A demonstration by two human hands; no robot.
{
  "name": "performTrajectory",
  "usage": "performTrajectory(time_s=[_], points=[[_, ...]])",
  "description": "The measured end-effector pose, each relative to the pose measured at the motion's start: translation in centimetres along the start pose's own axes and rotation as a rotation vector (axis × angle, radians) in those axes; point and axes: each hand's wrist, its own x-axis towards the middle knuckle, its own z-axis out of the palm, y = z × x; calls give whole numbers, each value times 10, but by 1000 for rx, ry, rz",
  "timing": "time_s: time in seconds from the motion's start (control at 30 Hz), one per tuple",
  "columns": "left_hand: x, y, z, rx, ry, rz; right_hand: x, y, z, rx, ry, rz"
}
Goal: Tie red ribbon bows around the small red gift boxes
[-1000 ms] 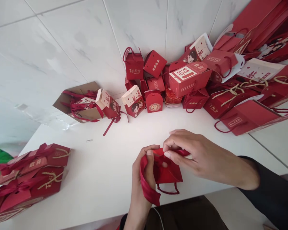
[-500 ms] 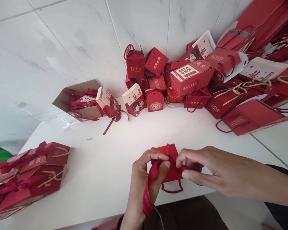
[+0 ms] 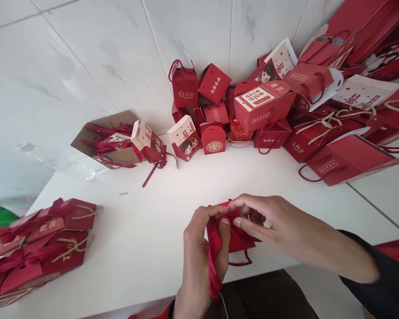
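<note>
A small red gift box (image 3: 241, 241) with a twisted cord handle (image 3: 241, 261) sits near the table's front edge, partly covered by both hands. My left hand (image 3: 206, 239) is closed over its top, pinching a dark red satin ribbon (image 3: 214, 266) whose loose end hangs down across the thumb and wrist. From the right, my right hand (image 3: 262, 217) reaches over the same box, its thumb and fingers closed on the ribbon by the left fingertips. Exactly how the ribbon runs between the fingers is hidden.
Several red and cream gift boxes (image 3: 213, 138) are piled along the tiled wall, reaching far right. An open brown carton (image 3: 81, 146) holds ribbons at the back left. Ribbon-tied boxes (image 3: 75, 246) stand at the left on the white table (image 3: 146, 239).
My right hand has moved left and slightly up, so its fingertips now meet the left ones over the box. The left hand keeps its pinch; the hanging ribbon end has shifted right.
</note>
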Motion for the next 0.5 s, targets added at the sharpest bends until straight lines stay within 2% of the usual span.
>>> performTrajectory(time_s=[0.13,0.3,0.37,0.5], points=[[1,3,-3,57,11,-86,0,3,1,18,14,36],[1,4,-9,-26,-58,-135,-1,4,1,54,-21,39],[1,4,-10,-50,-49,-129,-1,4,0,45,-32,32],[-1,2,-9,-32,-10,-58,1,2,0,-7,68,-27]])
